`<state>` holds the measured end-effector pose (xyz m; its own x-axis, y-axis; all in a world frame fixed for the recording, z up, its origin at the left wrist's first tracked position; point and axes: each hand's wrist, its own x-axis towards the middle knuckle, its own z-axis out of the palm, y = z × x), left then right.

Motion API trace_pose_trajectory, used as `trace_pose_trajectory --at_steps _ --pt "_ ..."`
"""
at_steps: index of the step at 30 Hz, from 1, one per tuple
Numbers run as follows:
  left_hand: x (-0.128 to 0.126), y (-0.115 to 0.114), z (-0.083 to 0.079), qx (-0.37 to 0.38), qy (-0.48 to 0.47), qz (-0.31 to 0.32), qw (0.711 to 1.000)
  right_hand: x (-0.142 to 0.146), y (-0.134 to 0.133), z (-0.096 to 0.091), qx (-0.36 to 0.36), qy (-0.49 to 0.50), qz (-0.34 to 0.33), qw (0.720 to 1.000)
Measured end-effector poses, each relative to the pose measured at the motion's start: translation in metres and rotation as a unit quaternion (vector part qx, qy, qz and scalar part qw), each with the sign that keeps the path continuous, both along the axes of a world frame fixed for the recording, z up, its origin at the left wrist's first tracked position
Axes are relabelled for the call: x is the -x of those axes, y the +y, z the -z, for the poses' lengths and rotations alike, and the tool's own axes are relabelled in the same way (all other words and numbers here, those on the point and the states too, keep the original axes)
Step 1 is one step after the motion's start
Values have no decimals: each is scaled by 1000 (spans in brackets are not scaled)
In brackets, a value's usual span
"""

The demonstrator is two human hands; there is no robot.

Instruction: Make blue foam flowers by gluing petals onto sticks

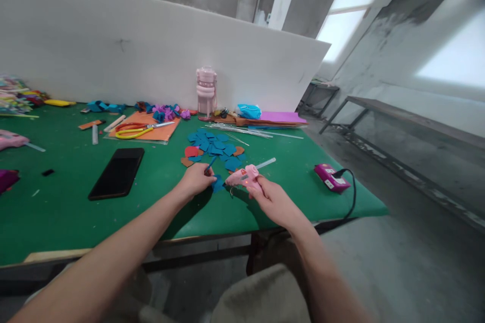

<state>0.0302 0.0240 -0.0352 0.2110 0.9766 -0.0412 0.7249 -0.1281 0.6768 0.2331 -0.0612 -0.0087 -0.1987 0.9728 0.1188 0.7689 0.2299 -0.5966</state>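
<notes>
My right hand is wrapped round a pink hot glue gun, with a clear glue stick poking out of its back. The gun's dark nozzle points left, close to a blue felt piece on the table. My left hand pinches at this felt, and a narrow blue strip rises from between its fingers. Whether strip and piece are joined, I cannot tell. Just beyond my hands lies a loose pile of blue felt pieces, with a red piece and some brown ones at its edges.
Left on the green table are a black phone, scissors on an orange sheet, and another pink glue gun. A pink bottle stands at the white board. Rightward sits a magenta power box with a black cord.
</notes>
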Motion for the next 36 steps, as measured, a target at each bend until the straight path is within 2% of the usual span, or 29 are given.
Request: trace_pose_trajectory --at_steps 20,25,36 --pt "1 -1 -2 3 1 3 1000 -2 -2 -7 -6 3 28 1000" --pt "1 0 -1 -2 -6 9 1000 1 -3 -6 -1 43 1 999" --pt "-1 -1 -3 -3 -10 7 1000 10 -2 -1 0 14 -16 1000"
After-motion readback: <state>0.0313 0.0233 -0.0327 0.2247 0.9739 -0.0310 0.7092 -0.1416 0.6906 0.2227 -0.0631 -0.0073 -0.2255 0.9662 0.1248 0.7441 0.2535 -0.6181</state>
